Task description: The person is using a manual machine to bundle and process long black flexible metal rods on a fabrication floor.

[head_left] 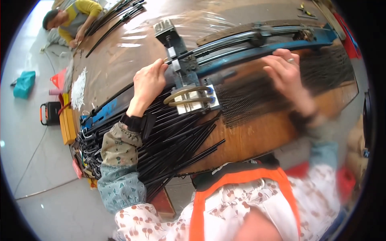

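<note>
At the far left, a co-worker [80, 10] in a yellow top bent beside dark rods [116, 26], and a teal bag [25, 85] lay on the floor. Nearer, a pile of black tubes [173, 140] spread over the left part of the wooden table [241, 140]. Beyond it, the person's left hand [149, 82] was pinched closed on a black rod [209, 47], just left of a metal fixture [187, 64]; the rod extended rightward past it, alongside a blue beam [321, 40]. Curved brown hoses [189, 91] sat at the fixture's near end. Farther right, a heap of thin dark pieces [241, 100] lay on the near side of the beam. Over it hung the right hand [283, 70], blurred, fingers bent; whether it gripped anything could not be told.
</note>
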`<action>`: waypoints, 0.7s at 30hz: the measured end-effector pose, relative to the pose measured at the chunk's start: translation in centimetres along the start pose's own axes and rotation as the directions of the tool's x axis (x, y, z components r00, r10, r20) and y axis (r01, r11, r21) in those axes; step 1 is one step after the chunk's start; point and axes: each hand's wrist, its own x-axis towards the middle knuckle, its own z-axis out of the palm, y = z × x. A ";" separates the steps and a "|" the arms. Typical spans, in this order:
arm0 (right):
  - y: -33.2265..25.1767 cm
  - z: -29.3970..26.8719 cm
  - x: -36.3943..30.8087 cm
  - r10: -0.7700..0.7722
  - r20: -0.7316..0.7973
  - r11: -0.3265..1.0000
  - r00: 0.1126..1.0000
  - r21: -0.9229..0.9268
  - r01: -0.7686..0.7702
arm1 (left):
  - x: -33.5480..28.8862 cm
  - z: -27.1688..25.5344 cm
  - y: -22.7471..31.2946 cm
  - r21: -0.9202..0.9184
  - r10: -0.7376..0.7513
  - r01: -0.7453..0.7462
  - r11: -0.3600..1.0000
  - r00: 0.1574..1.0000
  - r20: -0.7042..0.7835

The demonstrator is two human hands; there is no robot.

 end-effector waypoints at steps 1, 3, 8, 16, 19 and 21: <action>-0.3 0.8 0.0 0.019 -0.001 1.000 1.000 0.001 -0.019 | 0.1 0.1 0.0 0.008 -0.023 0.023 1.000 1.000 0.008; -1.1 1.6 0.1 0.005 0.020 0.994 1.000 0.106 -0.007 | 0.1 0.0 0.1 -0.001 -0.017 0.017 1.000 1.000 0.026; -2.7 3.2 0.4 -0.018 0.047 0.985 0.999 0.173 0.010 | 0.0 -0.1 0.2 -0.027 0.004 -0.004 1.000 1.000 0.024; -5.2 7.0 2.0 -0.035 0.061 0.746 0.998 0.666 -0.015 | -0.5 1.0 -0.8 -0.021 0.043 -0.044 0.999 0.998 -0.054; -3.8 7.7 2.5 -0.056 0.060 0.710 0.997 0.705 -0.003 | -0.7 2.2 -1.2 0.126 0.147 -0.133 0.983 0.983 -0.113; -0.9 6.9 1.6 -0.037 0.212 0.766 0.977 0.634 -0.109 | -0.1 2.2 -1.3 0.162 0.242 -0.215 0.963 0.954 -0.174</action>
